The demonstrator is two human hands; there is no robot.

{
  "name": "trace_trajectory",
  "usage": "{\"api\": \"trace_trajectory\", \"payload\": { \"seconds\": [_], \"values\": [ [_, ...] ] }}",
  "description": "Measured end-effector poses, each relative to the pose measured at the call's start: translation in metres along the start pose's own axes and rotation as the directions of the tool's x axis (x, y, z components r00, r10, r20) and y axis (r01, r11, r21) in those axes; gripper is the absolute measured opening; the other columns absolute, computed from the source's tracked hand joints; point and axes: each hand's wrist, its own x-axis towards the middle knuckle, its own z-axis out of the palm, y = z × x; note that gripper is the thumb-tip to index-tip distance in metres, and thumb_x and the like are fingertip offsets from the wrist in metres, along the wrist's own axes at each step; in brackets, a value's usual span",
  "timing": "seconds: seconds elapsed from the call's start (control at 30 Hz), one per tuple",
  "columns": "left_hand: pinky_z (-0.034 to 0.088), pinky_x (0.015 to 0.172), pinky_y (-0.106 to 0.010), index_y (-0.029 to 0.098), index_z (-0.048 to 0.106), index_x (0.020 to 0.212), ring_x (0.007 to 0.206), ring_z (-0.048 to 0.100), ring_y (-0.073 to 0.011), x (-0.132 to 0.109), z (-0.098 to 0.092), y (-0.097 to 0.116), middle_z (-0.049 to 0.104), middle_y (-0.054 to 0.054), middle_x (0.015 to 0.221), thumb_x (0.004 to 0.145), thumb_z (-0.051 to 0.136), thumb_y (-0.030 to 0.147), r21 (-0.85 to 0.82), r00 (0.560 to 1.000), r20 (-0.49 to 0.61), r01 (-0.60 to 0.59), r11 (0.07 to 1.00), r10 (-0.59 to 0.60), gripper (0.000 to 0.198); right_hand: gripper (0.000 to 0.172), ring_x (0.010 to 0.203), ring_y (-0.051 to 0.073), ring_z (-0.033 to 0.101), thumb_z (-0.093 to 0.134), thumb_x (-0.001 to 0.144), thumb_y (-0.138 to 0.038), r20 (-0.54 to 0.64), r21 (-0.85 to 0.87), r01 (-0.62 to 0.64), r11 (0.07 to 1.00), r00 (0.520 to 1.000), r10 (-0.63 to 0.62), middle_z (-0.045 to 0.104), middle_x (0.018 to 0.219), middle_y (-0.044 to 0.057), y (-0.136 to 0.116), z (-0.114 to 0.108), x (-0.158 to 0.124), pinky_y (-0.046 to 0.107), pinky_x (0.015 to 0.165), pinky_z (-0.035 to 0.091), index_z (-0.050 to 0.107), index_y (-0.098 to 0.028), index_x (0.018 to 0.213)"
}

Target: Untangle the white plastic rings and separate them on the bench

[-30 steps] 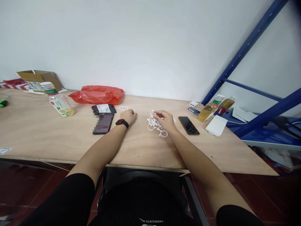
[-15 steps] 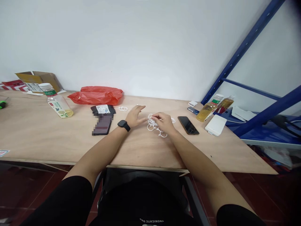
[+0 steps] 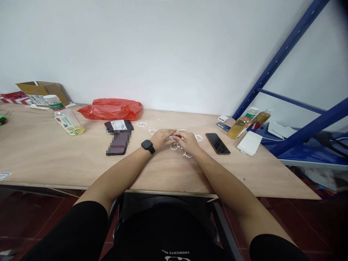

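Note:
Both hands meet over a loose pile of white plastic rings (image 3: 174, 146) with small tabs, at the middle of the table. My left hand (image 3: 162, 137), with a black watch on its wrist, has its fingers drawn together at the tips of the other hand. Thumb and fingers are pinched on my right hand (image 3: 189, 143). A bit of white ring (image 3: 171, 137) shows between the two hands, mostly hidden by the fingers. One ring (image 3: 152, 132) lies just left of my left hand, and a few rings (image 3: 199, 138) lie right of my right hand.
Farther left are small rings (image 3: 142, 125), a red plastic bag (image 3: 111, 110), a dark package (image 3: 119, 125), a blurred phone-like item (image 3: 119, 143) and a bottle (image 3: 67, 121). To the right stand a phone (image 3: 218, 144), a white case (image 3: 249, 143) and a drink bottle (image 3: 239, 127). A blue rack (image 3: 288, 43) borders the table.
My left hand has moved right and closed in against my right hand; before, it was open and apart. A ring now shows where the left hand was.

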Motion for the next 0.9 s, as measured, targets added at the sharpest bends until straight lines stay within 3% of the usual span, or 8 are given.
{"api": "trace_trajectory", "payload": {
  "seconds": [0.37,0.47,0.53,0.6,0.63,0.7,0.8,0.9],
  "values": [
    [0.049,0.098,-0.039,0.015,0.056,0.129,0.111,0.065,-0.0240,0.001,-0.001,-0.001,0.067,-0.015,0.122,0.090,0.057,0.053,-0.015,0.993,0.077,0.089,0.996,-0.087,0.055,0.015,0.083,0.019,0.067,0.058,0.087,-0.026,-0.052,0.055,-0.048,0.997,0.997,0.051,0.074,0.089,0.003,0.002,0.001,0.001,0.033,0.079,0.051,0.073,-0.024,0.090],
    [0.042,0.106,-0.043,0.015,0.055,0.132,0.122,0.056,-0.0267,-0.001,-0.008,-0.010,0.061,-0.016,0.131,0.090,0.055,0.052,0.074,0.973,0.046,0.223,0.972,-0.227,0.056,0.015,0.085,0.020,0.066,0.058,0.086,-0.023,-0.108,-0.017,-0.025,1.000,0.994,0.023,0.073,0.089,0.005,0.010,-0.003,0.003,0.033,0.080,0.050,0.073,-0.022,0.091],
    [0.036,0.110,-0.046,0.015,0.059,0.128,0.128,0.050,-0.0291,-0.006,-0.014,-0.020,0.057,-0.016,0.136,0.093,0.050,0.048,0.193,0.896,-0.017,0.438,0.878,-0.444,0.049,0.017,0.088,0.021,0.064,0.057,0.085,-0.019,-0.099,-0.131,0.019,0.991,0.995,-0.032,0.071,0.090,0.006,0.017,-0.008,0.005,0.035,0.083,0.049,0.073,-0.021,0.092],
    [0.029,0.112,-0.054,0.016,0.061,0.126,0.132,0.044,-0.0344,-0.014,-0.021,-0.032,0.051,-0.017,0.142,0.092,0.049,0.045,0.326,0.745,-0.070,0.645,0.691,-0.663,0.046,0.019,0.090,0.023,0.062,0.056,0.083,-0.015,-0.038,-0.257,0.056,0.965,0.997,-0.068,0.069,0.092,0.008,0.024,-0.013,0.006,0.037,0.085,0.048,0.073,-0.020,0.091],
    [0.026,0.112,-0.057,0.016,0.061,0.125,0.134,0.040,-0.0371,-0.018,-0.025,-0.038,0.049,-0.019,0.143,0.091,0.050,0.046,0.385,0.670,-0.079,0.703,0.598,-0.738,0.047,0.021,0.091,0.024,0.062,0.056,0.082,-0.013,0.010,-0.311,0.068,0.948,0.998,-0.068,0.069,0.093,0.009,0.027,-0.014,0.006,0.037,0.085,0.048,0.073,-0.019,0.091],
    [0.025,0.109,-0.061,0.016,0.061,0.124,0.137,0.034,-0.0414,-0.026,-0.032,-0.049,0.046,-0.021,0.144,0.088,0.051,0.052,0.470,0.560,-0.041,0.742,0.478,-0.828,0.052,0.022,0.090,0.025,0.061,0.058,0.079,-0.011,0.114,-0.389,0.080,0.918,0.993,-0.039,0.068,0.092,0.011,0.032,-0.015,0.006,0.038,0.084,0.047,0.075,-0.018,0.091],
    [0.027,0.105,-0.063,0.019,0.060,0.125,0.135,0.035,-0.0422,-0.032,-0.038,-0.057,0.048,-0.021,0.143,0.087,0.046,0.060,0.515,0.496,0.029,0.737,0.438,-0.868,0.057,0.019,0.090,0.025,0.061,0.061,0.078,-0.015,0.205,-0.421,0.095,0.902,0.979,-0.008,0.067,0.090,0.010,0.035,-0.011,0.005,0.038,0.083,0.047,0.076,-0.018,0.090],
    [0.024,0.106,-0.063,0.023,0.061,0.123,0.133,0.037,-0.0394,-0.030,-0.037,-0.056,0.051,-0.018,0.140,0.088,0.043,0.060,0.516,0.526,0.074,0.707,0.484,-0.847,0.054,0.018,0.092,0.024,0.061,0.064,0.081,-0.023,0.197,-0.360,0.117,0.926,0.979,-0.046,0.068,0.093,0.010,0.035,-0.008,0.004,0.038,0.084,0.047,0.075,-0.019,0.094]
  ]
}}
